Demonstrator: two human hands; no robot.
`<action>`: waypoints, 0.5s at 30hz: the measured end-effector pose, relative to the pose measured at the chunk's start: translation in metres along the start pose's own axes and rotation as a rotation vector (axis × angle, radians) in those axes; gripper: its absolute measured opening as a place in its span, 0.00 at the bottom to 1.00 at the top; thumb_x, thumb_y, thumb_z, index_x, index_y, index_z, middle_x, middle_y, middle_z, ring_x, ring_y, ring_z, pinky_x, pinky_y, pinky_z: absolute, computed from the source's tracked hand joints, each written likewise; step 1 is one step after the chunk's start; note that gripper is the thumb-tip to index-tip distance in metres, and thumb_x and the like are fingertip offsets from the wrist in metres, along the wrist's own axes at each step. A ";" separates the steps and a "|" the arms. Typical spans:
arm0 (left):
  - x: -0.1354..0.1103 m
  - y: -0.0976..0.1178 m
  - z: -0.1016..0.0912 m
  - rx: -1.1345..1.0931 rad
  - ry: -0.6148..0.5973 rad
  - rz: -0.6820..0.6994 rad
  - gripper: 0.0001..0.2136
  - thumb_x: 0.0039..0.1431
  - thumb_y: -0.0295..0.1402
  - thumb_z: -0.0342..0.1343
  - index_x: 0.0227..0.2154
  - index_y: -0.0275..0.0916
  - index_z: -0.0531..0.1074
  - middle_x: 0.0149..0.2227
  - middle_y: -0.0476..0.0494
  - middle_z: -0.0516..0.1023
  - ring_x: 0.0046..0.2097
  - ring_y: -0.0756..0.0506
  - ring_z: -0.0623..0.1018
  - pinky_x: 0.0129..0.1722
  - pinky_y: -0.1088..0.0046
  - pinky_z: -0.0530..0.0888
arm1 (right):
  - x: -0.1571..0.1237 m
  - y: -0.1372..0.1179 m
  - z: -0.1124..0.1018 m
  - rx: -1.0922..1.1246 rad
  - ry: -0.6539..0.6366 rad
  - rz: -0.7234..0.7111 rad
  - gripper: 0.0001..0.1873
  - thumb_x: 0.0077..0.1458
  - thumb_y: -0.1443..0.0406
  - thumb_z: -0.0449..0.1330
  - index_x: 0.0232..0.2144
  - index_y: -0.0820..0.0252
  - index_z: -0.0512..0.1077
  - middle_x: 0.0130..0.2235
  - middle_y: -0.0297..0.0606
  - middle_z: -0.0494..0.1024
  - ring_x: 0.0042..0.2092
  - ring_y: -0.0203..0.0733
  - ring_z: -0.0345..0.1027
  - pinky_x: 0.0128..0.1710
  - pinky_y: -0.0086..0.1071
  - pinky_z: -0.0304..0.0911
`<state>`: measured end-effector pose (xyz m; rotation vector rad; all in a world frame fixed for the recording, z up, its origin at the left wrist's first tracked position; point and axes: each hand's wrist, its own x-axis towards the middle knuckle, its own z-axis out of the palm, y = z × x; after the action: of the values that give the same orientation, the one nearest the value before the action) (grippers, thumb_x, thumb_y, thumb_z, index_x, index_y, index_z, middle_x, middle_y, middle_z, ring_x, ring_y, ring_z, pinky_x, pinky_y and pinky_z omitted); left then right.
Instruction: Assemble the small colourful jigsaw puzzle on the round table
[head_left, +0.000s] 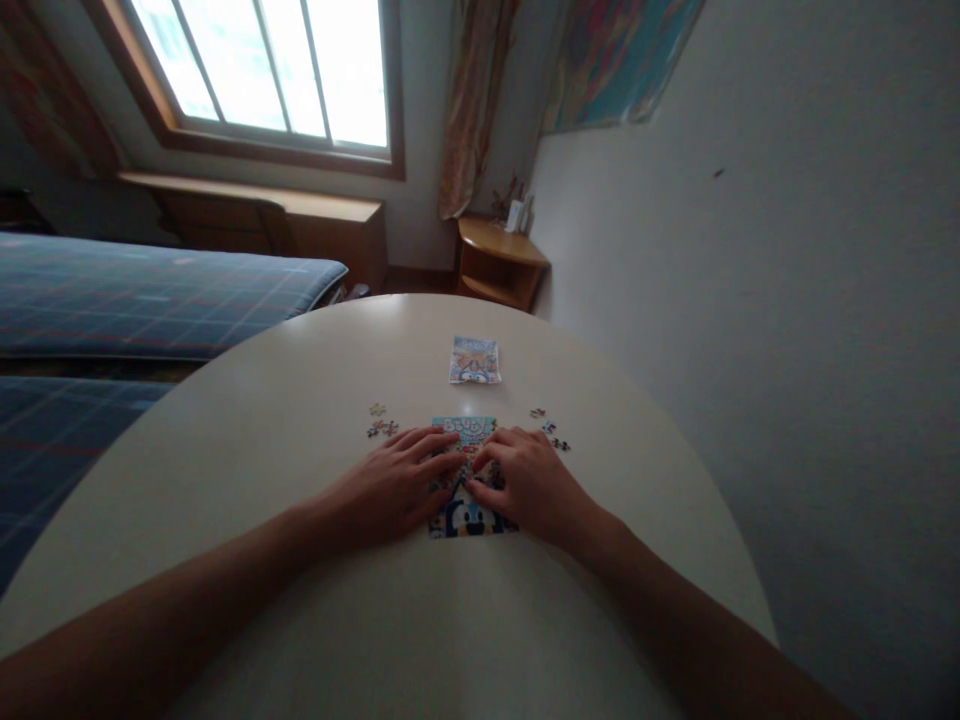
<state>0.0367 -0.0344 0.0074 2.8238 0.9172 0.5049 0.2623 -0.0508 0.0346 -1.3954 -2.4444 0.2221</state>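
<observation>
A jigsaw puzzle (472,517) with a blue cartoon dog near its lower edge lies on the table in front of me, largely assembled. My left hand (411,478) rests on its left side with the fingers stretched out and spread. Over the right side is my right hand (523,482), its fingers bent and its thumb apart from the forefinger; both touch the puzzle's middle. No piece shows between those fingertips. The two hands cover much of the puzzle's sides. Several loose puzzle pieces lie left (382,428) and right (550,428) of it.
Beyond the puzzle lies a small creased picture sheet (475,362) with a similar print. The round white table (300,390) has a wall (787,300) close on its right. A bed with a plaid mattress (150,300) stands to the left, and a corner shelf (502,245) behind.
</observation>
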 end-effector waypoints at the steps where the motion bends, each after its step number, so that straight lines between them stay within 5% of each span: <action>1: 0.000 0.000 0.000 -0.003 0.000 -0.001 0.19 0.69 0.37 0.48 0.60 0.47 0.64 0.63 0.42 0.67 0.63 0.37 0.65 0.61 0.50 0.65 | 0.001 0.001 0.000 -0.014 0.008 -0.021 0.07 0.54 0.60 0.67 0.32 0.57 0.77 0.39 0.39 0.80 0.45 0.48 0.72 0.49 0.41 0.56; 15: -0.001 -0.002 0.003 0.013 -0.016 -0.011 0.19 0.68 0.37 0.49 0.60 0.47 0.64 0.64 0.43 0.65 0.64 0.36 0.65 0.61 0.50 0.65 | 0.001 0.012 -0.022 -0.248 0.215 -0.564 0.10 0.61 0.65 0.58 0.27 0.57 0.74 0.34 0.33 0.81 0.35 0.37 0.71 0.43 0.36 0.54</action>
<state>0.0361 -0.0337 0.0043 2.8289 0.9358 0.4755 0.2789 -0.0443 0.0522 -0.7066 -2.6178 -0.3520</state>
